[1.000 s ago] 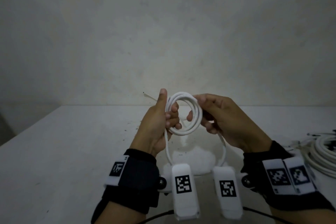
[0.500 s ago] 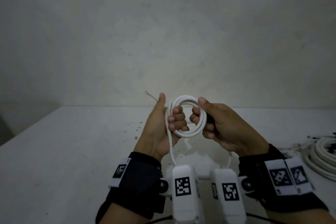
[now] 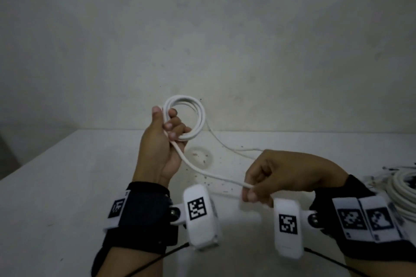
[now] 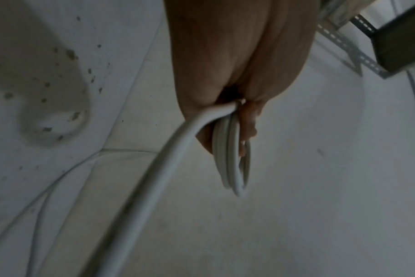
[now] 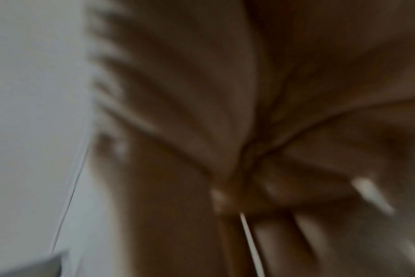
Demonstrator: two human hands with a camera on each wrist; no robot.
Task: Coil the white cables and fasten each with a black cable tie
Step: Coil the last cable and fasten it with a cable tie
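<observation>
- Two bare hands are working one white cable above a pale table, seen from the head camera.
- The left hand is holding a small coil of that cable upright, thumb and fingers curled round the loops.
- The right hand is sitting lower and to the right, its grip pinching a loose strand that is running down from the coil; a second strand is trailing across the table behind it.
- The left wrist camera is showing what the head view hides: the loops edge-on, pressed between the fingers, and a metal shelf frame against the wall.
- The right wrist camera is blurring badly; only curled fingers and a thin white strand are readable.
- More white cables are lying heaped at the table's right edge.
- The table is looking stained and speckled; a plain grey wall is rising behind it.
</observation>
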